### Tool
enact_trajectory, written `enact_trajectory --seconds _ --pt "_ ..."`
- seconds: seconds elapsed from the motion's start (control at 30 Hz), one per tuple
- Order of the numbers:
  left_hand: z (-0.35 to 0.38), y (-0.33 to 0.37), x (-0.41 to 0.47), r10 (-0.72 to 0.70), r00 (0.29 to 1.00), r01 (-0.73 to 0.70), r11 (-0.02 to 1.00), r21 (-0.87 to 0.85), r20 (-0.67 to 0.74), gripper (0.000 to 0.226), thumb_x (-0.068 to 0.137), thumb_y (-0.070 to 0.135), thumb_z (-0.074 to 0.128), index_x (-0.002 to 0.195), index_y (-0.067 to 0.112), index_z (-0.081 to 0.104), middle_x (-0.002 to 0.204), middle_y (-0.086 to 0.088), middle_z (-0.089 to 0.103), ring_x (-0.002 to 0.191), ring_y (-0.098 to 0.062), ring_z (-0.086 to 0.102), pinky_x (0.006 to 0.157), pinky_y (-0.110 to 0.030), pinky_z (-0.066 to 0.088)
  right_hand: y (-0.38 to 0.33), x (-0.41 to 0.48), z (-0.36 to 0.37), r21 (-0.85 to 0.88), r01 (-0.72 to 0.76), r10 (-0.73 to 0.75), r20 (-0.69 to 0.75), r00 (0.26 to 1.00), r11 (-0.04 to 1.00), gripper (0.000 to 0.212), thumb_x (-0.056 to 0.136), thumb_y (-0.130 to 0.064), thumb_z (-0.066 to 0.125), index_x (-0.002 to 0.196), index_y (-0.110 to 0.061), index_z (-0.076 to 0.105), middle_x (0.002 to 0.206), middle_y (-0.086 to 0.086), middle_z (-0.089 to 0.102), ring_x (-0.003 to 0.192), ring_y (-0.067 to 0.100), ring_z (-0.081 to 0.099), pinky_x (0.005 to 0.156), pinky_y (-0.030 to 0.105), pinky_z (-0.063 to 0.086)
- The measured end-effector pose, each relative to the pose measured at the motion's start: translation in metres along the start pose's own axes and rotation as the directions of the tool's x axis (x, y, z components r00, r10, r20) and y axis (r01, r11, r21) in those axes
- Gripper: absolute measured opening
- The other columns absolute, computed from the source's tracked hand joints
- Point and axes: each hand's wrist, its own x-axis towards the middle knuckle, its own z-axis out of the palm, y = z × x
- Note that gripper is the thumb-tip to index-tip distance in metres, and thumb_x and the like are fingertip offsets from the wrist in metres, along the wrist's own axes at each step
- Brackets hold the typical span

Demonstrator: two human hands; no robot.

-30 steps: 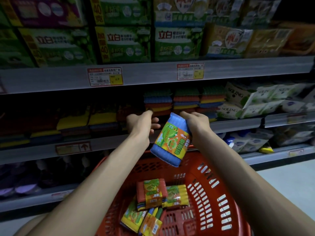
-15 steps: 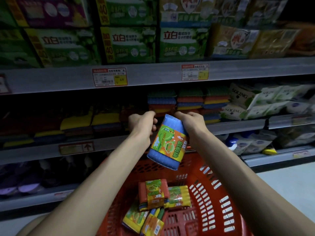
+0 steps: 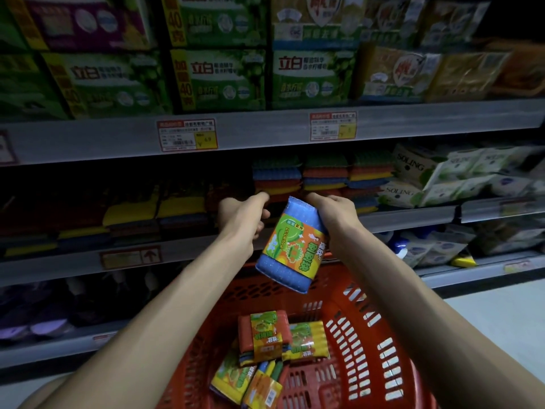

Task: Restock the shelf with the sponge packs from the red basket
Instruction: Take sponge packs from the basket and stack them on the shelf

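**Head view: blue sponge pack held up at the shelf edge**

On my feed, at far left, dim stacks of yellow-topped sponges [image 3: 129, 212] lie on the middle shelf [image 3: 59, 265]. Next comes the left hand [image 3: 244, 215], raised in front of that shelf's front edge. Its fingers are curled in, and I see nothing in it. Just right of it hangs the blue sponge pack [image 3: 290, 245] with a green and orange label. It is tilted, with its top end toward the shelf and its lower end over the red basket [image 3: 321, 276]. The right hand [image 3: 336, 211] grips the pack by its top end. Behind both hands, colourful sponge stacks [image 3: 324, 178] fill the shelf. Down inside the basket, an orange pack [image 3: 264, 335] lies touching a yellow pack [image 3: 309, 339], with more packs [image 3: 236, 379] nearer me. Furthest right on the shelf sit white SOLING bags [image 3: 436, 178].
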Motion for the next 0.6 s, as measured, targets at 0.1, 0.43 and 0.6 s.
enact_trajectory --seconds 0.1,0.43,0.6 --pt "-0.011 0.001 -0.01 0.018 0.999 -0.019 1.0 0.023 0.047 0.029 0.087 0.026 0.07 0.068 0.006 0.061 0.062 -0.004 0.054 0.039 -0.011 0.033 0.038 -0.018 0.022 -0.002 -0.008 -0.006 0.021 -0.004 0.004 0.017 1.0 1.0 0.024 0.093 -0.02 0.072 0.076 -0.011 0.057 0.078 0.019 0.06 0.059 0.026 0.059 0.06 0.035 0.052" --pt "-0.062 -0.008 -0.072 0.043 0.859 -0.109 0.989 0.101 0.51 0.046 0.085 0.066 0.062 0.103 0.026 0.077 0.106 0.005 0.078 0.109 -0.02 0.071 0.102 -0.041 0.048 0.0 -0.058 -0.025 0.233 -0.135 0.103 0.145 0.984 0.963 0.024 0.094 -0.035 0.066 0.091 -0.011 0.068 0.076 0.011 0.068 0.067 0.03 0.063 0.072 0.039 0.053" --pt "-0.082 -0.02 -0.109 -0.098 0.689 0.211 0.975 -0.069 0.719 0.067 0.073 0.066 0.074 0.12 0.018 0.075 0.122 -0.01 0.074 0.114 -0.027 0.07 0.091 -0.041 0.055 0.007 -0.078 -0.023 0.429 -0.211 0.105 0.258 0.96 0.878 0.033 0.094 -0.042 0.064 0.085 -0.011 0.066 0.075 0.011 0.064 0.073 0.031 0.064 0.082 0.041 0.055"
